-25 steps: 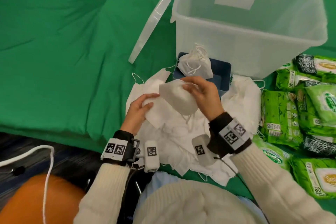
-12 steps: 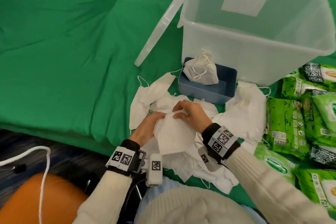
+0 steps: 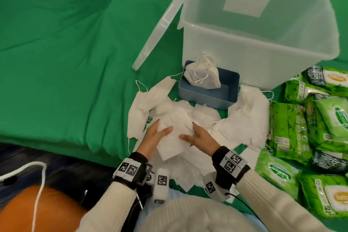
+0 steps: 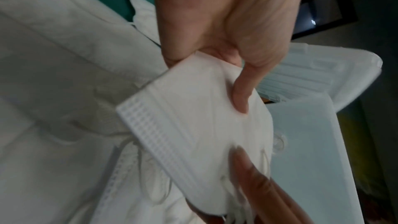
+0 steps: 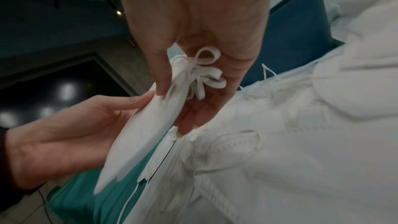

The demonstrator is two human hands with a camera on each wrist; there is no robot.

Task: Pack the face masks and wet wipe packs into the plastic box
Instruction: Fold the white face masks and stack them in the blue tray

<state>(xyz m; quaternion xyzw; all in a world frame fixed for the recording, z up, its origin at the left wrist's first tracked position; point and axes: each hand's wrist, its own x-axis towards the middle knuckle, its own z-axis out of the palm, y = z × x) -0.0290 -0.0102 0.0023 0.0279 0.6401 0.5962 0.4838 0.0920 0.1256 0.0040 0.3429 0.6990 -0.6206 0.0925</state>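
**Both hands lowered with one mask onto the pile**

Since a second ago the folded white face mask (image 3: 172,142) has come down from chest height to just above the heap of loose white masks (image 3: 244,118). Left hand (image 3: 154,137) pinches one edge, thumb on top; right hand (image 3: 202,137) pinches the opposite end by its ear loops. Beyond stand a small blue tray (image 3: 207,96) holding bundled masks, the translucent plastic box (image 3: 263,58), and green wet wipe packs (image 3: 308,118) lying to its right.

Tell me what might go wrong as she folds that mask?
The ear loops bunched in the right hand may slip free and snag on the loose mask pile below. The folded face mask, pinched only at its edges by the left hand, may spring open.
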